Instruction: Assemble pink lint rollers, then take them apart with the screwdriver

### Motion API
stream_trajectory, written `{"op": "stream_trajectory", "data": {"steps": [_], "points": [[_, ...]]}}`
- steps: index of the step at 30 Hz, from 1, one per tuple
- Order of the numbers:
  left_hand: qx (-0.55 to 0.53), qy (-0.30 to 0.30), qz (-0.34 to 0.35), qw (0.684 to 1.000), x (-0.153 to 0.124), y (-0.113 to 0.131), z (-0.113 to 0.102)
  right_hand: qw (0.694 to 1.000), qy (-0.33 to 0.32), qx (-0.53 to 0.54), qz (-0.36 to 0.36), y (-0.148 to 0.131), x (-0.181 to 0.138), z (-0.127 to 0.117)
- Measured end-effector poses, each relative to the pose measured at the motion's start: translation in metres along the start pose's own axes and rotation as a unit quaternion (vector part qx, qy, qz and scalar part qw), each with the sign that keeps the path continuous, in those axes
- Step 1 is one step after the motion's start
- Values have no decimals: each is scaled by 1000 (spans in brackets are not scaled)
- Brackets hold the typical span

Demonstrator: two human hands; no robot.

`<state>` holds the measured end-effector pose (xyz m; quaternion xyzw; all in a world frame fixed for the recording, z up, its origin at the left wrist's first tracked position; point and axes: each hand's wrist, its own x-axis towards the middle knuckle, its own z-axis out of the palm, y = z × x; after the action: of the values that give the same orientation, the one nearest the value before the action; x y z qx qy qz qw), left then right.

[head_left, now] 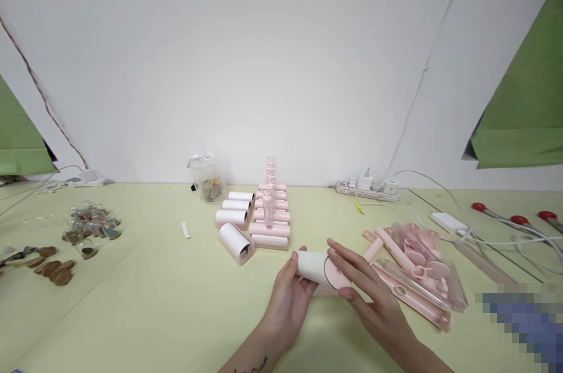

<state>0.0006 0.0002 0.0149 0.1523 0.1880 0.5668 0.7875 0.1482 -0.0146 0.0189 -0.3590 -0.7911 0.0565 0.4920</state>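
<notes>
In the head view, a white sticky-paper lint roller [313,268] with a round pink end cap [336,274] lies level between my hands, low over the table. My left hand [290,297] is closed around its left part, thumb on top. My right hand [367,288] holds the pink cap end, with the fingers over its top edge and the thumb at its lower edge. Below the roll a pale pink piece [323,290] shows, partly hidden by my hands. To the right of my right hand lies a loose heap of pink plastic handle and cover parts [416,261].
Ahead stand several white rolls [231,219] in pink holders, beside a row of pink rollers [271,216]. A clear plastic bag [206,179] is behind them. A power strip [368,190] with cables lies near the wall. Small glass domes [91,221] and brown discs [55,267] are far left.
</notes>
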Motion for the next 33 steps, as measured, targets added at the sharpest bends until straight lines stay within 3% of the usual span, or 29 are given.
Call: {"op": "stream_trajectory", "data": {"steps": [5, 12, 16, 19, 21, 23, 25, 29, 33], "points": [[-8, -23, -12, 1000, -2, -5, 0, 998, 13, -32, -47, -3, 0, -1], [-10, -8, -23, 1000, -6, 2, 2, 997, -59, 34, -24, -20, -2, 3], [-1, 6, -137, 991, -13, 12, 10, 983, -123, -33, -131, -33, 0, 10], [-18, 69, -181, 981, -14, 11, 11, 966, -199, -51, -160, -43, 8, 7], [-12, 107, -156, 982, -12, 9, 9, 970, -214, -21, -113, -43, 14, -5], [3, 112, -109, 988, -9, 9, 8, 986, -166, -16, -24, -31, 19, -24], [14, 102, -69, 992, -7, 14, 8, 987, -118, -82, 71, -8, 19, -45], [-1, 80, -58, 995, -4, 25, 8, 918, -212, -297, 155, 51, -1, -72], [4, 67, -56, 996, -4, 26, 9, 901, -233, -320, 178, 78, -29, -74]]}}
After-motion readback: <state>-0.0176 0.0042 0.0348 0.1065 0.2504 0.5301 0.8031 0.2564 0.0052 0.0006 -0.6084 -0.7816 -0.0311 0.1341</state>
